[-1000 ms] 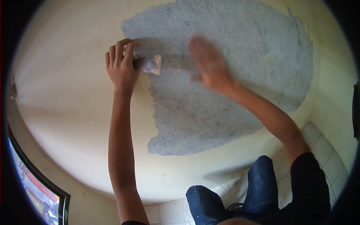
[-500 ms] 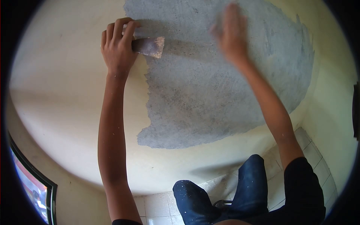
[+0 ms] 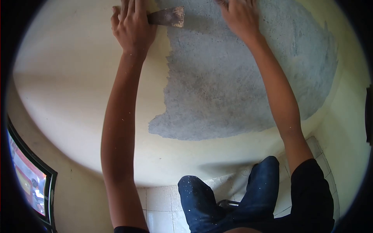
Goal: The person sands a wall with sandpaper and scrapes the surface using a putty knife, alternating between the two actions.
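At the upper left, my left hand [image 3: 134,31] is against the wall, holding a putty knife [image 3: 169,17]. Its worn metal blade points right from beside my thumb, with pale residue on the tip; the handle is hidden by the hand. My right hand [image 3: 241,19] reaches to the grey bare patch [image 3: 217,85] at the top of the view. The top edge cuts off its fingertips, so whatever may be under them does not show. Around the patch, cream paint [image 3: 77,85] ends in a ragged edge.
Below the wall lies a white tiled floor [image 3: 159,200]. My knees in speckled blue jeans [image 3: 198,194] are bent close to the wall, with part of a seat [image 3: 229,202] between them. A dark-framed window [image 3: 50,182] is at lower left. Another wall [image 3: 345,105] meets this one at right.
Both hands now appear higher in the view, the left also a little further right with the putty knife. My right hand was blurred by motion and is now sharper. The whole view has shifted slightly.
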`<state>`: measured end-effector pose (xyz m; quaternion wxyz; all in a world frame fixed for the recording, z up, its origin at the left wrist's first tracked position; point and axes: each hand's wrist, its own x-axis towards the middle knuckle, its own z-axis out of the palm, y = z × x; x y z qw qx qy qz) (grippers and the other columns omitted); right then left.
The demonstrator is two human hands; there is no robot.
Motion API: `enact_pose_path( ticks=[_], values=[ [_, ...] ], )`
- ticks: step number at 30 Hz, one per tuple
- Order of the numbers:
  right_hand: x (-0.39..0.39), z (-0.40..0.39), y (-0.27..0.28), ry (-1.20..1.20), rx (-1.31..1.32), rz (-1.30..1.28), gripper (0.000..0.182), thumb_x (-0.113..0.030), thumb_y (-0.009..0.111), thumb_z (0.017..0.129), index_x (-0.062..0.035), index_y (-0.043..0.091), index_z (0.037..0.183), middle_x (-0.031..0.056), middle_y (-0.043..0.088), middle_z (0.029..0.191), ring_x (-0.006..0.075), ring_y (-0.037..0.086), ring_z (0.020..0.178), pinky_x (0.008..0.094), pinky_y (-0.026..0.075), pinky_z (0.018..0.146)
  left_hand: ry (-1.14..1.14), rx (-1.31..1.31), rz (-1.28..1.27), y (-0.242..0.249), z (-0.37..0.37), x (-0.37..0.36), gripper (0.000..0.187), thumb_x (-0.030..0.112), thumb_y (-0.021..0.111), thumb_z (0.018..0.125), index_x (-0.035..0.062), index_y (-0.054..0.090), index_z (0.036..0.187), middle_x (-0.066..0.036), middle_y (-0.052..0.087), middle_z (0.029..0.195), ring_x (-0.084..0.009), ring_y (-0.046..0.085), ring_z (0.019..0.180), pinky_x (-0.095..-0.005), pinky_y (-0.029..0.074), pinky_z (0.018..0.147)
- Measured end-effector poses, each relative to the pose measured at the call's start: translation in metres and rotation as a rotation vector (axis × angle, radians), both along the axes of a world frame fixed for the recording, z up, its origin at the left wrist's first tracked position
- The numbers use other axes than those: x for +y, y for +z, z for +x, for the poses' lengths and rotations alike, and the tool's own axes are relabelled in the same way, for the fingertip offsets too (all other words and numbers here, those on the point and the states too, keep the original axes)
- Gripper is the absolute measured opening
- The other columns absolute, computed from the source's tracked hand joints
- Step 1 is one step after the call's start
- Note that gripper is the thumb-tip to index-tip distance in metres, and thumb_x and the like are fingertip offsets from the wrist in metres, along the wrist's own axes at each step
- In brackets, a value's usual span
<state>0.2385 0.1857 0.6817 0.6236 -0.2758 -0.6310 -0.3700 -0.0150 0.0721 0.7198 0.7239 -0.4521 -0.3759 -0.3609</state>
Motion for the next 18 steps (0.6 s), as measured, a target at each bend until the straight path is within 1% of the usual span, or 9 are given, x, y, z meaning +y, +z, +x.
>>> enact_pose_path(
  ticks=[4,5,7,8,10,13,14,15,18],
  values=[
    [-0.036,-0.058,-0.093,0.097,-0.295,0.012,0.096,-0.074,0.007,0.102,-0.0030,0.013,0.167,0.0183,0.015,0.173,0.0308,0.011,0.161,0.0474,0.011,0.133,-0.090,0.145,-0.225,0.017,-0.031,-0.029,0.057,0.002,0.068,0.090,0.0103,0.059,0.145,-0.010,0.054,0.158,-0.0292,0.049,0.148,-0.0495,0.039,0.122],
    [-0.047,-0.066,-0.142,0.221,-0.494,-0.065,0.088,-0.066,0.019,0.106,-0.0033,0.013,0.167,0.0180,0.013,0.173,0.0308,0.011,0.161,0.0452,0.011,0.133,-0.107,0.197,-0.286,0.024,-0.043,-0.037,0.058,0.000,0.067,0.090,0.0102,0.058,0.146,-0.010,0.055,0.157,-0.0283,0.050,0.148,-0.0496,0.039,0.123],
    [-0.066,-0.069,-0.250,0.610,-0.836,-0.381,0.095,-0.042,0.068,0.095,-0.0064,0.018,0.167,0.0120,0.020,0.174,0.0245,0.021,0.161,0.0423,0.018,0.133,-0.110,0.195,-0.209,0.032,-0.056,-0.053,0.064,-0.009,0.060,0.085,0.0107,0.057,0.147,-0.009,0.060,0.153,-0.0290,0.054,0.144,-0.0482,0.041,0.121],
    [-0.088,-0.061,-0.287,0.648,-0.983,-0.569,0.105,-0.040,0.077,0.086,-0.0082,0.020,0.168,0.0069,0.020,0.175,0.0209,0.023,0.160,0.0393,0.017,0.133,-0.114,0.159,-0.166,0.032,-0.060,-0.057,0.067,-0.011,0.059,0.084,0.0107,0.057,0.147,-0.009,0.062,0.151,-0.0303,0.055,0.142,-0.0481,0.041,0.120],
    [-0.075,-0.052,-0.321,0.550,-1.159,-0.527,0.107,-0.043,0.078,0.084,-0.0109,0.021,0.168,0.0046,0.022,0.175,0.0200,0.024,0.160,0.0405,0.016,0.133,-0.166,0.080,-0.066,0.027,-0.067,-0.050,0.062,-0.012,0.056,0.083,0.0088,0.062,0.140,-0.010,0.065,0.145,-0.0323,0.059,0.137,-0.0480,0.045,0.115],
    [-0.052,-0.046,-0.285,0.337,-0.828,-0.308,0.097,-0.057,0.066,0.091,-0.0149,0.024,0.168,0.0012,0.023,0.175,0.0191,0.022,0.161,0.0439,0.015,0.132,-0.178,0.054,0.017,0.025,-0.076,-0.045,0.054,-0.014,0.058,0.082,0.0081,0.069,0.130,-0.009,0.068,0.142,-0.0310,0.061,0.132,-0.0443,0.048,0.109],
    [-0.050,-0.043,-0.239,0.022,-0.719,-0.252,0.090,-0.072,0.045,0.098,-0.0178,0.027,0.168,0.0009,0.025,0.175,0.0211,0.022,0.161,0.0530,0.012,0.131,-0.173,0.060,0.026,0.027,-0.078,-0.045,0.054,-0.014,0.059,0.082,0.0085,0.069,0.130,-0.008,0.068,0.141,-0.0307,0.061,0.132,-0.0441,0.048,0.109],
    [-0.036,-0.036,-0.200,-0.060,-0.503,-0.179,0.089,-0.075,0.029,0.102,-0.0153,0.026,0.168,0.0047,0.023,0.175,0.0255,0.018,0.162,0.0612,0.005,0.129,-0.176,0.058,0.025,0.028,-0.077,-0.046,0.054,-0.014,0.060,0.081,0.0089,0.069,0.130,-0.008,0.068,0.141,-0.0303,0.061,0.132,-0.0438,0.048,0.109],
    [0.024,0.010,-0.098,-0.102,0.054,0.044,0.091,-0.069,0.035,0.105,-0.0043,0.019,0.168,0.0161,0.018,0.175,0.0335,0.011,0.163,0.0676,-0.005,0.125,-0.194,0.046,0.017,0.023,-0.073,-0.044,0.053,-0.013,0.064,0.082,0.0108,0.070,0.129,-0.006,0.069,0.140,-0.0289,0.061,0.130,-0.0429,0.048,0.109]
  ],
)
